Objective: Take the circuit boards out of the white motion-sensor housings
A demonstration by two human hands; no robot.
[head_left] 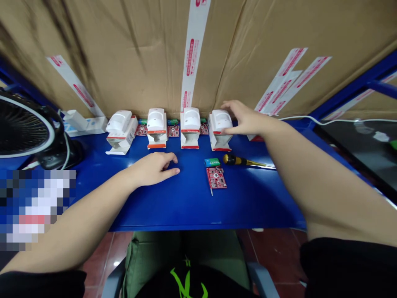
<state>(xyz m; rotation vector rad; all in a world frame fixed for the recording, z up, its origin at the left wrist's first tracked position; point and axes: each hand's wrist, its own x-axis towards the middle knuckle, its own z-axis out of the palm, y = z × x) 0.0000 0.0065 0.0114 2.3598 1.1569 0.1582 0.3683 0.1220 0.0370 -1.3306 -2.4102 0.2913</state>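
My right hand [243, 118] reaches to the rightmost white motion detector [221, 120], which sits on top of a small open carton [220, 142]. Its thumb is at the detector's front edge and the fingers are at the back. Over the blue table my left hand [156, 169] is held with thumb and fingers apart, holding nothing. Between the hands lies a red circuit board [217, 179] with a green-blue battery [211, 162] at its far edge. A screwdriver [235, 160] with a yellow-black handle lies to their right, its shaft partly behind my right forearm.
Three more detectors, on cartons [190, 138], line the back of the blue table [173, 207], with red boards [173, 131] and batteries beside them. A black fan [27, 124] and a white power strip [89, 125] stand left. Cardboard [149, 54] walls the back; a white cable [328, 122] runs right.
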